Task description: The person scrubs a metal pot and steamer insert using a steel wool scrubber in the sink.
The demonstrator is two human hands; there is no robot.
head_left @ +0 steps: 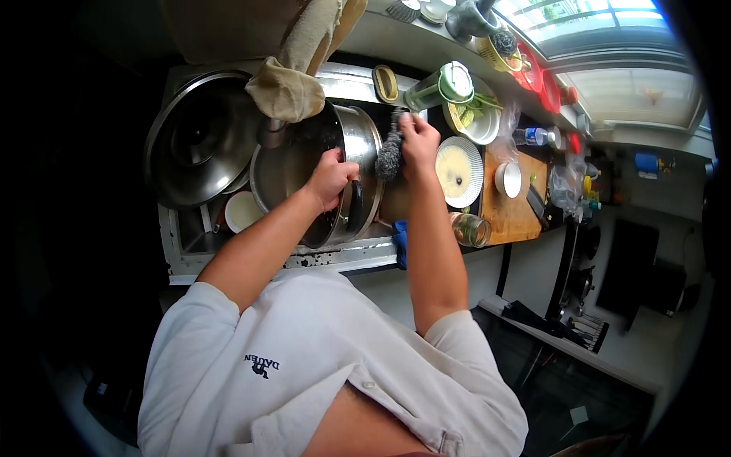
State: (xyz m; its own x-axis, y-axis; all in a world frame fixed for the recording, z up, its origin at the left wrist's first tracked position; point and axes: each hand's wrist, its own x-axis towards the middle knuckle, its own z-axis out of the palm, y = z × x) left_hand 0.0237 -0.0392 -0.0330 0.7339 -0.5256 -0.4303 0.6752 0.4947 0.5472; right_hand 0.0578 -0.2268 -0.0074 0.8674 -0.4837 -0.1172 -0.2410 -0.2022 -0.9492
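Observation:
My left hand (pixel 333 180) is closed at the rim of a large steel pot (pixel 365 137), which is tipped on its side in the sink. A black handle (pixel 355 207) sticks out just below that hand; whether my fingers wrap the handle or only the rim, I cannot tell. My right hand (pixel 419 145) grips a grey steel wool scrubber (pixel 389 156), which hangs down close to the pot's outer wall. Behind the pot lies a wide steel basin (pixel 179 145) on the left. Beneath a cloth-wrapped tap (pixel 285 90), the pot's inside is partly hidden.
A white bowl (pixel 243 212) stands in the sink's left part. To the right are a ribbed white bowl (pixel 459 171), a glass jar (pixel 470 230), a cutting board (pixel 514 206) with a small white bowl (pixel 508 180) and a knife (pixel 537 206). A green-lidded container (pixel 454 82) stands behind.

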